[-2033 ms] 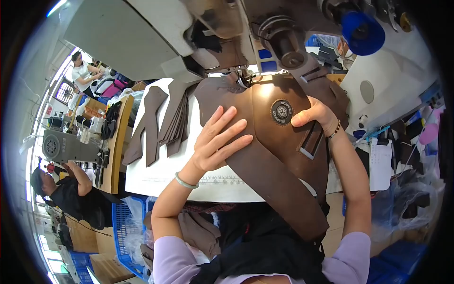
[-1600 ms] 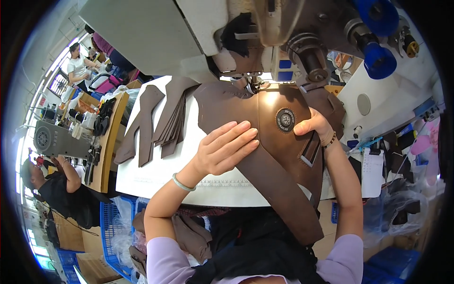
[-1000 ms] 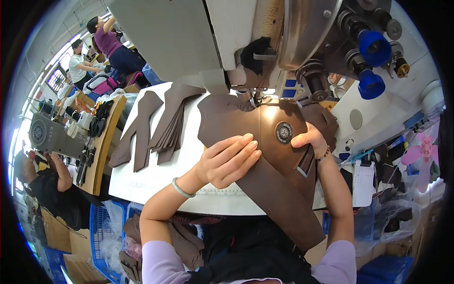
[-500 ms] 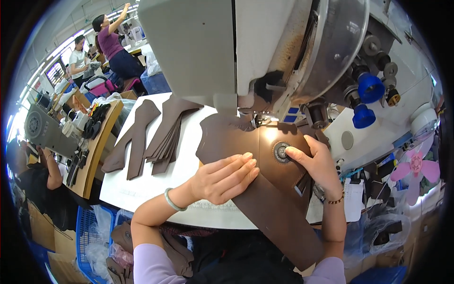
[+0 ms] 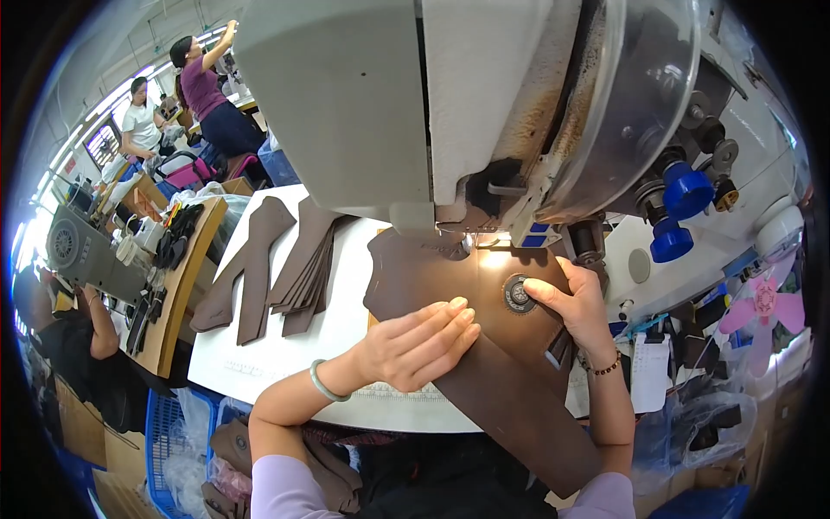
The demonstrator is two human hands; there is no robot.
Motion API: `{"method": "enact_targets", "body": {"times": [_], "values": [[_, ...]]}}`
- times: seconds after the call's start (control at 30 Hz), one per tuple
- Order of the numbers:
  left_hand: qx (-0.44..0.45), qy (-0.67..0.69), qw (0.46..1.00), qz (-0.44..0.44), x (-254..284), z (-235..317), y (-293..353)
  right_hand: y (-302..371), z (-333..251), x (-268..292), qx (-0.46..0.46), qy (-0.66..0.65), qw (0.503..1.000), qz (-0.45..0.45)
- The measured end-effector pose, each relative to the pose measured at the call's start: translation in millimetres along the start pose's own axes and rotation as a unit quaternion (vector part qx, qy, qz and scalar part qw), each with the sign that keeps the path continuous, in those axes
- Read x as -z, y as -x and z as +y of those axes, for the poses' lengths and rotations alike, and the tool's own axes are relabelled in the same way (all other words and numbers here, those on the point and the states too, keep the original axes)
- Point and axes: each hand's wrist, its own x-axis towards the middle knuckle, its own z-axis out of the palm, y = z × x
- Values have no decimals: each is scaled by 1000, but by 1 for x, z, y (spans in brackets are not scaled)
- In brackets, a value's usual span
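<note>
A brown leather piece point(image 5: 432, 281) lies on the white sewing table, its far edge under the head of a sewing machine point(image 5: 337, 104). A round dark badge point(image 5: 519, 294) sits on it, and a long strip of the leather hangs over the table's front edge. My left hand point(image 5: 424, 346) rests on the leather with fingers stretched out side by side. At the right edge, my right hand point(image 5: 579, 307) grips the leather piece, its thumb on top beside the badge and its fingers mostly hidden beyond the edge. The needle area is largely hidden by the machine head.
Stacked brown leather strips point(image 5: 303, 277) and a forked leather piece point(image 5: 251, 277) lie to the left. A blue basket point(image 5: 169, 441) stands below, near more leather pieces point(image 5: 324, 467). Blue knobs point(image 5: 687, 192) jut out at the right, above a pink fan point(image 5: 762, 298). Co-workers occupy the left background.
The whole view has shifted slightly, so the table and machine appear lower. Both hands keep nearly the same places on the leather. A co-worker in white at the back has moved a little.
</note>
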Motion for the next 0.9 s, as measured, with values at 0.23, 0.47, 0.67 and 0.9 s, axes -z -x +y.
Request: {"method": "enact_targets", "body": {"times": [0.23,0.47,0.67,0.9], "values": [[1,19,1000,7,1,-3,-1,-2,-6,1,-42,12,999,-18],[3,17,1000,9,0,-4,1,-5,0,0,-30,-1,1000,-11],[9,16,1000,13,-6,-9,-2,-12,-8,2,-8,-5,1000,-3],[7,13,999,34,-9,-11,-2,-14,-7,1,42,29,998,24]]}}
